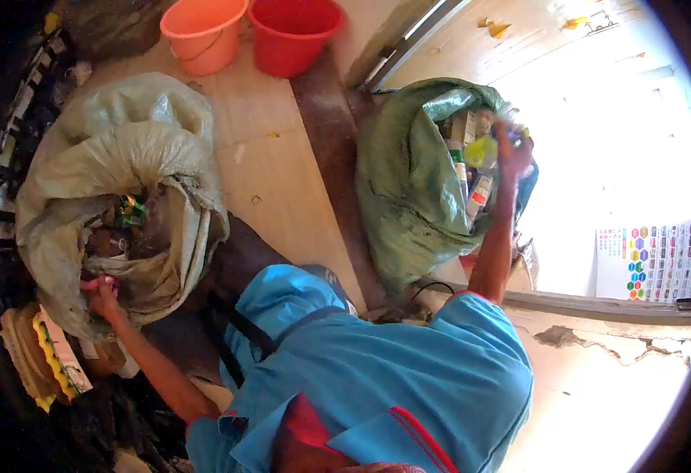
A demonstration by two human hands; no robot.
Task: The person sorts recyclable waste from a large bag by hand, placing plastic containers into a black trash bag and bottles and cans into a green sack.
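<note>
Packaging [478, 197] lies in the open mouth of the green sack [397, 177]: a carton, a container with a green and white label, and a red and white one, all packed close together, with a bright yellow-green piece above them. The person's right hand [512, 146] is over the far right part of that mouth, blurred. Its fingers look bent around or against something blurred, but how tightly they close, and on what, cannot be told.

Well apart on the left stands the pale sack [137, 146], its rim rolled and bunched around a shadowed opening. Inside are a green and yellow packet [130, 211] and some brownish pieces. The left hand [104, 296] is at the near left edge of the opening, fingers curled beside a pinkish-red bit; whether they pinch it or the sack's edge is unclear.

Beyond the sacks, an orange bucket [205, 35] and a red bucket [294, 39] stand side by side on the floor [263, 158], which is pale with a dark strip. Yellow-edged pieces [55, 359] lie just below the pale sack. At the far right is a white sheet [646, 262] with coloured hexagons.
</note>
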